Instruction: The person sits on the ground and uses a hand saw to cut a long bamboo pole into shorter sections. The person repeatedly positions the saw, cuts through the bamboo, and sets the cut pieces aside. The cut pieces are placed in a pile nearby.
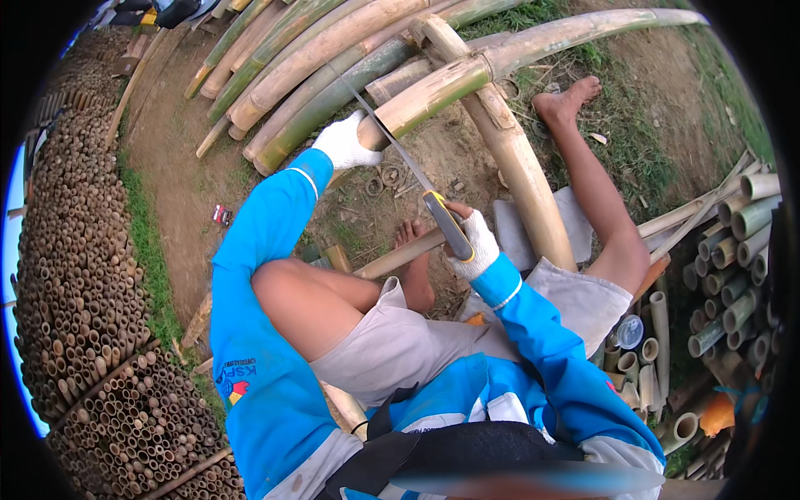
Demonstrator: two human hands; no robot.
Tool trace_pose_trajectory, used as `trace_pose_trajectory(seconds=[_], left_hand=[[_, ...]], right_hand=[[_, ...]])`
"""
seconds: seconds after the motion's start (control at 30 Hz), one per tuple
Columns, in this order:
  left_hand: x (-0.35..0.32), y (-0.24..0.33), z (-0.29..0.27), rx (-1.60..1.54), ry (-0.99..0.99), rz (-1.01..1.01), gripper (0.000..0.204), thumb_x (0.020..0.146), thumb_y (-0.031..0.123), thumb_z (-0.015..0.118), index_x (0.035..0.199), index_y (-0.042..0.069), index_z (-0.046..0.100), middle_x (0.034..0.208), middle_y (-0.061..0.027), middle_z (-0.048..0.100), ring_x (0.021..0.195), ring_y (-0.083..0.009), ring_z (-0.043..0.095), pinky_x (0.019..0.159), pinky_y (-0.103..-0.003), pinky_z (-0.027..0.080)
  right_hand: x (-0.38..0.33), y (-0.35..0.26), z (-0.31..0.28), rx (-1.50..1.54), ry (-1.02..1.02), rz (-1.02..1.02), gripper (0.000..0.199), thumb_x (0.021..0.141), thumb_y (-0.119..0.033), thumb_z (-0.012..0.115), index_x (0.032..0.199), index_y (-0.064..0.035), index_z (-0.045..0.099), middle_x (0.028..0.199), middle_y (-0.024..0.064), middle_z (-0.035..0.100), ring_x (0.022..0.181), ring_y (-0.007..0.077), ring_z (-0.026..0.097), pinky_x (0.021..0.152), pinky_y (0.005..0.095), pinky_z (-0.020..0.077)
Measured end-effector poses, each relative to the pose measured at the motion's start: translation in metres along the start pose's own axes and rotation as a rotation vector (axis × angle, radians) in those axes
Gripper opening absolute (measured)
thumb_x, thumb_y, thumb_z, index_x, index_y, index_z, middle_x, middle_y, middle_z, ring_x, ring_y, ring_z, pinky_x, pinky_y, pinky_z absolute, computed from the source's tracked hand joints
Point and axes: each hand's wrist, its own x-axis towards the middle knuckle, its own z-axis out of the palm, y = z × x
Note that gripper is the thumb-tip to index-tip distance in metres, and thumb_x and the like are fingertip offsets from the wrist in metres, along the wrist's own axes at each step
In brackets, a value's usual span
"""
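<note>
My right hand (477,247), in a white glove with bare fingers showing, is wrapped round the grey and yellow handle of a hand saw (406,157). The saw's thin blade crosses a thick bamboo pole (446,92) close to its near left end. That same end is gripped by my left hand (344,143), in a white glove, just left of the blade. Beneath the pole runs a stout bamboo support (521,162), slanting toward my lap. How deep the blade sits in the bamboo I cannot tell.
Several long bamboo poles (308,75) lie side by side at the far left. Large stacks of short cut bamboo (92,292) stand along the left, and more cut tubes (737,275) are piled at the right. My bare feet (571,96) rest on dirt and grass.
</note>
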Motion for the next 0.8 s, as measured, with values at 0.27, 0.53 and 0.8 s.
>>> trace_pose_trajectory(seconds=[0.27, 0.53, 0.8], left_hand=[[-0.015, -0.003, -0.013, -0.172, 0.027, -0.061, 0.097, 0.065, 0.059, 0.088, 0.139, 0.005, 0.056, 0.12, -0.0284, 0.075, 0.108, -0.0467, 0.074, 0.096, -0.051, 0.059], [-0.015, 0.009, -0.02, -0.162, -0.065, -0.022, 0.098, 0.064, 0.056, 0.088, 0.141, 0.003, 0.058, 0.122, -0.0298, 0.075, 0.112, -0.0449, 0.074, 0.1, -0.049, 0.06], [-0.022, -0.004, -0.017, -0.297, -0.057, -0.017, 0.099, 0.061, 0.059, 0.091, 0.136, 0.004, 0.058, 0.124, -0.0299, 0.073, 0.114, -0.0474, 0.071, 0.1, -0.051, 0.057]], right_hand=[[-0.068, -0.005, -0.03, -0.06, -0.015, 0.157, 0.075, 0.082, 0.003, 0.078, 0.152, -0.0052, 0.05, 0.121, 0.0137, 0.067, 0.1, 0.0228, 0.07, 0.09, 0.0337, 0.0547], [0.083, 0.027, 0.043, -0.066, 0.016, -0.026, 0.071, 0.082, 0.002, 0.077, 0.149, -0.0066, 0.053, 0.124, 0.0146, 0.068, 0.102, 0.0267, 0.071, 0.089, 0.0376, 0.0584], [-0.129, 0.009, -0.055, -0.059, -0.039, -0.108, 0.07, 0.085, 0.003, 0.07, 0.151, -0.0022, 0.048, 0.121, 0.012, 0.067, 0.101, 0.0208, 0.07, 0.091, 0.0321, 0.0565]])
